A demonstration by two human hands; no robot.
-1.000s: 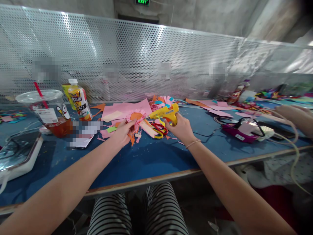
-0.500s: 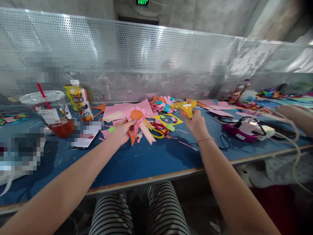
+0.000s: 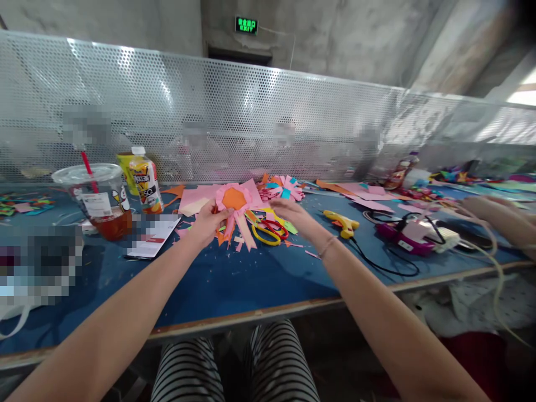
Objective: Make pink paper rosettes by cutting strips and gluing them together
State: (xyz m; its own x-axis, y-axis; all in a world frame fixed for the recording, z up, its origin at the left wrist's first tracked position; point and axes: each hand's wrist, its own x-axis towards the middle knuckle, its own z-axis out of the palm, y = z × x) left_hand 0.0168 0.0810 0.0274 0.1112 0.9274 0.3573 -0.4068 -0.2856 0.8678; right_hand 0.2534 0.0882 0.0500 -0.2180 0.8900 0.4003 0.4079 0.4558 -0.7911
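On my far left a plastic cup [image 3: 98, 206] and a bottle [image 3: 146, 184] hem in that side, with a leaflet [image 3: 161, 234] just beside the left forearm. I have the left arm stretched forward, its hand [image 3: 208, 220] pinching the lower rim of the pink rosette [image 3: 233, 199] — orange centre facing me, ribbon tails hanging towards the near edge. Scissor handles [image 3: 268, 243] lie right of the tails. My right hand [image 3: 295, 215] hovers beyond them, released, fingers extended leftward towards the rosette. Between the forearms, blue tabletop [image 3: 251, 287] gives me room down to its wooden front edge [image 3: 268, 314]; a perforated screen [image 3: 234, 134] bounds the back. Right of the wrist the yellow glue gun [image 3: 344, 224] rests on the table — its cord looping near a purple power strip [image 3: 412, 244]. A co-worker's hand [image 3: 486, 207] sits farther right.
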